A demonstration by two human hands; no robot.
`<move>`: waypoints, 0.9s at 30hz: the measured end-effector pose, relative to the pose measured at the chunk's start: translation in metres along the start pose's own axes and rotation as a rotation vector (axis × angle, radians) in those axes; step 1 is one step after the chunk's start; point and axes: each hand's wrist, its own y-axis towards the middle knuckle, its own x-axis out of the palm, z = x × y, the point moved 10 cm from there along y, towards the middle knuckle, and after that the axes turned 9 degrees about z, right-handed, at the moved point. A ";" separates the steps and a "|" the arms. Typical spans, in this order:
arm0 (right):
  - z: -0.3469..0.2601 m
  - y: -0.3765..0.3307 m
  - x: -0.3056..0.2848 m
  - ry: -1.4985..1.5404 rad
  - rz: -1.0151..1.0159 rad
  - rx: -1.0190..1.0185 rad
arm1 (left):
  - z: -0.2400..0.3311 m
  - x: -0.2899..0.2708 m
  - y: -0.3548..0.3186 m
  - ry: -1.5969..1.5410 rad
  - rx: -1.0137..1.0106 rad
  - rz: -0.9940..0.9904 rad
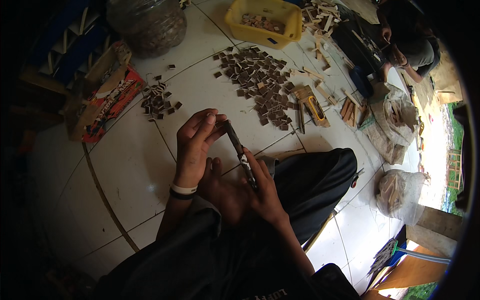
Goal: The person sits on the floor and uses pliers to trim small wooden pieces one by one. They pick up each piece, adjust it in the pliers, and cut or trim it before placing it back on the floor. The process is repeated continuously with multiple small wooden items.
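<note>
In front of my lap, my right hand (266,196) is wrapped round a narrow dark tool with white patches (241,156), its exact kind unclear. The tool slants up and left. At its upper end is my left hand (192,145), thumb and fingers bent together in a pinch. Whatever small thing the left fingers hold, if anything, is too hard to see. Beyond my hands, a wide heap of small dark brown square pieces (260,82) lies on the tiles. A smaller cluster of similar pieces (159,100) lies to the left.
A yellow tub (235,31) with small pieces stands at the far side, beside scattered wood strips (324,20). A red printed box (112,102) is at left, a filled plastic bag (150,27) behind it. Sacks (392,122) line the right. Another person (412,40) sits far right.
</note>
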 end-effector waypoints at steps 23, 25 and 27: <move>-0.002 0.002 0.000 -0.005 0.017 -0.031 | 0.005 -0.002 -0.001 0.050 0.012 0.042; -0.001 0.002 0.000 -0.009 0.023 -0.034 | 0.003 -0.002 -0.001 0.074 0.017 0.040; -0.001 0.002 -0.001 -0.010 0.026 -0.036 | 0.001 -0.004 0.000 0.083 0.005 0.036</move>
